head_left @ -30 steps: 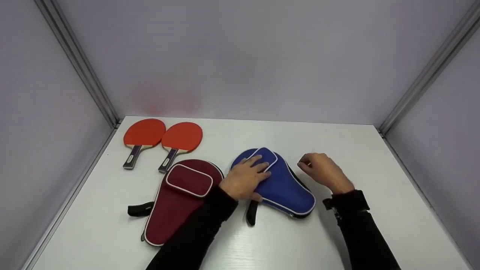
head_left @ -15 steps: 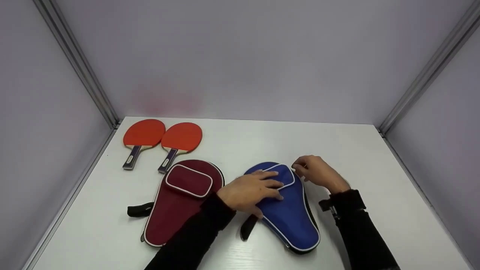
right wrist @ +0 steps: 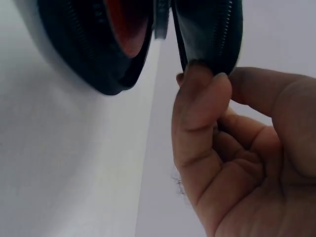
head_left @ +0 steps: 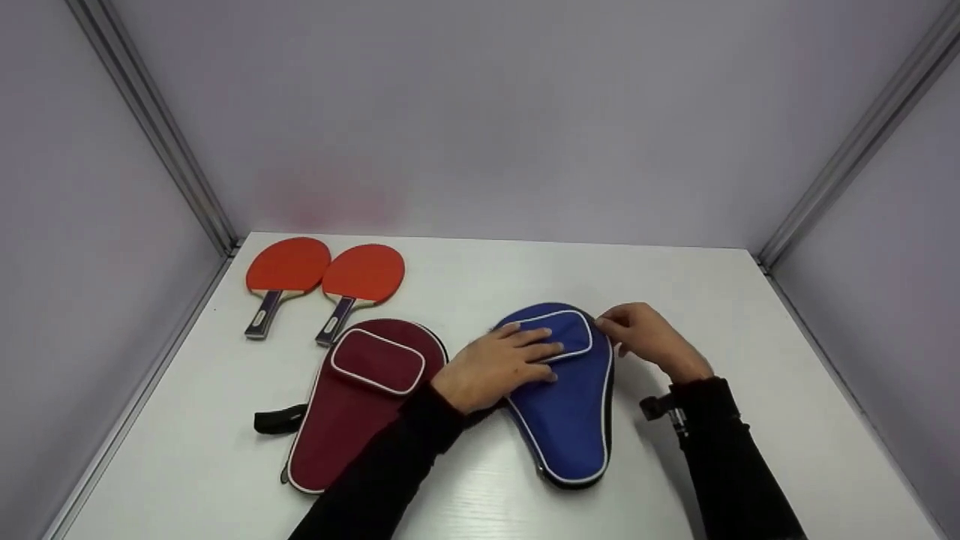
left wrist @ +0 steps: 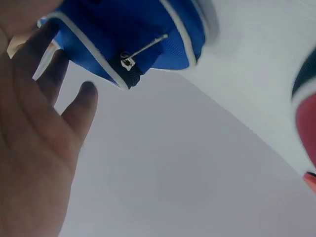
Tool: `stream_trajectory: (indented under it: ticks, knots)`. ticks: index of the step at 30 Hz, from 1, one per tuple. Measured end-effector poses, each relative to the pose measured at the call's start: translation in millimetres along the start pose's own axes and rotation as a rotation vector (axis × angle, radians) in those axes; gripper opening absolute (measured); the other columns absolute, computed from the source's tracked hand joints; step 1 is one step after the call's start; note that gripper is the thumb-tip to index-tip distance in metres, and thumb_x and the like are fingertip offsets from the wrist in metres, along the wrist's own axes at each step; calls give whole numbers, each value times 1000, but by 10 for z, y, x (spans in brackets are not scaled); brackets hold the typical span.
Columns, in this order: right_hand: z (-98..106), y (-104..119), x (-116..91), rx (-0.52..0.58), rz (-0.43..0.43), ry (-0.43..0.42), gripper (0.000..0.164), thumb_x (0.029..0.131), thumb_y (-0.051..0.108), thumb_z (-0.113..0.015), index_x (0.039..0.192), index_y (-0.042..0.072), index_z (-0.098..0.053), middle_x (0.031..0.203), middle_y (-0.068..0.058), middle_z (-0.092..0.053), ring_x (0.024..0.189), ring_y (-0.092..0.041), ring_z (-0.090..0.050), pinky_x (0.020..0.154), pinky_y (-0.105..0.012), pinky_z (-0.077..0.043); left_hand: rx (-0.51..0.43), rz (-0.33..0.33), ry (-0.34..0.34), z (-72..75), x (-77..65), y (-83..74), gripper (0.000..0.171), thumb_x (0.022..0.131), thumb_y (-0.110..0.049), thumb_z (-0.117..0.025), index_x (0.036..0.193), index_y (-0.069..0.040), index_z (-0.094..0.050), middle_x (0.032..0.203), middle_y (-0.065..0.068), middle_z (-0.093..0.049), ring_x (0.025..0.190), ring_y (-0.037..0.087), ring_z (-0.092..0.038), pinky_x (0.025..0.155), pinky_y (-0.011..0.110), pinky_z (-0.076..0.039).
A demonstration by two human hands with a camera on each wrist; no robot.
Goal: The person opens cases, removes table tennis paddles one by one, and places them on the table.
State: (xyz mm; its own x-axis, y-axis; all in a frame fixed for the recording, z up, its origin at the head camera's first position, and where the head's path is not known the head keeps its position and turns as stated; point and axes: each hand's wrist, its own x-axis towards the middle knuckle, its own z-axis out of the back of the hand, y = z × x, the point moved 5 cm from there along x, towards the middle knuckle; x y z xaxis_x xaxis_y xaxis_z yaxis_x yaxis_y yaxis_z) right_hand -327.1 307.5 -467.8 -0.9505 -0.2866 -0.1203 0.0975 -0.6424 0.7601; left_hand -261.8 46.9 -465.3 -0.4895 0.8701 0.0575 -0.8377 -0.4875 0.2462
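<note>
A blue table tennis paddle case [head_left: 566, 420] with white piping lies on the table, its narrow end toward me. My left hand [head_left: 491, 367] rests on its wide part with fingers spread over the pocket. At the case's upper right edge, my right hand [head_left: 651, 339] pinches the rim between thumb and fingers. The right wrist view shows that black zippered rim [right wrist: 217, 37] parted from the other side, with a red surface [right wrist: 129, 29] visible inside. In the left wrist view, a metal zipper pull [left wrist: 127, 61] hangs at one edge of the case.
A dark red paddle case [head_left: 352, 420] lies left of the blue one, partly under my left sleeve, its black strap [head_left: 280, 420] sticking out leftward. Two red paddles [head_left: 289, 266] [head_left: 365, 274] lie side by side at the back left. Grey walls enclose the white table [head_left: 712, 300].
The blue case has turned clockwise, its narrow end swinging from lower right to point toward me. My left hand stayed on it, and my right hand has come to pinch its rim.
</note>
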Motion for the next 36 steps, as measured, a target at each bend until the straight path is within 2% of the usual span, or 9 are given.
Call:
stream_trajectory:
  ticks: [4, 10, 13, 17, 22, 25, 32, 34, 36]
  knots:
    - [45, 56, -22, 95, -3, -50, 39, 121, 21, -65, 138, -12, -78, 112, -16, -86, 90, -7, -77, 79, -21, -67, 76, 59, -19, -40, -15, 103, 47, 118, -26, -62, 161, -44, -71, 188, -10, -49, 177, 17, -43, 144, 47, -44]
    - [72, 136, -65, 168, -2, -102, 42, 121, 24, -67, 141, -12, -76, 118, -15, -87, 92, -3, -80, 85, -20, -69, 121, 73, -33, -6, -53, 179, 61, 104, -40, -88, 162, -42, -69, 190, -9, -45, 177, 16, -43, 143, 45, -44]
    - [87, 184, -84, 181, 16, -127, 42, 122, 24, -66, 141, -12, -76, 118, -15, -87, 93, -2, -80, 87, -19, -69, 127, 41, -46, 77, -63, 133, 79, 93, -45, -98, 165, -39, -65, 188, -9, -48, 177, 15, -44, 145, 43, -42]
    - [85, 243, -86, 205, 46, -141, 41, 123, 23, -64, 139, -13, -76, 114, -13, -87, 92, -2, -81, 87, -18, -69, 126, -55, -108, 202, -45, -58, 91, 90, -45, -100, 170, -38, -59, 186, -10, -51, 176, 14, -45, 145, 40, -41]
    - [63, 324, -96, 213, 85, -132, 39, 123, 22, -63, 138, -11, -77, 117, -17, -88, 93, -2, -82, 90, -19, -69, 182, -179, -198, 256, -33, -351, 75, 106, -38, -84, 174, -46, -53, 186, -12, -51, 174, 11, -48, 145, 39, -42]
    - [63, 353, -102, 195, 111, -132, 38, 123, 21, -62, 138, -10, -78, 120, -21, -87, 95, -1, -82, 91, -19, -69, 236, -217, -217, 243, -38, -446, 66, 114, -35, -73, 174, -50, -51, 186, -14, -50, 173, 9, -48, 144, 39, -42]
    - [74, 402, -112, 147, 175, -102, 39, 125, 22, -58, 143, -7, -77, 127, -24, -84, 103, -1, -80, 95, -19, -69, 265, -237, -266, 303, -56, -416, 56, 110, -36, -79, 162, -49, -61, 185, -13, -52, 175, 10, -45, 147, 39, -37]
    - [56, 409, -109, 131, 197, -74, 39, 126, 20, -57, 145, -8, -75, 130, -25, -83, 106, 0, -79, 99, -23, -70, 263, -239, -285, 335, -68, -381, 61, 103, -44, -86, 159, -47, -63, 183, -12, -55, 175, 11, -45, 148, 40, -35]
    - [27, 417, -113, 107, 214, -45, 38, 125, 17, -57, 148, -9, -74, 136, -27, -81, 115, -13, -83, 102, -26, -70, 268, -235, -297, 371, -85, -338, 69, 96, -53, -91, 159, -45, -64, 180, -12, -59, 175, 11, -46, 149, 40, -34]
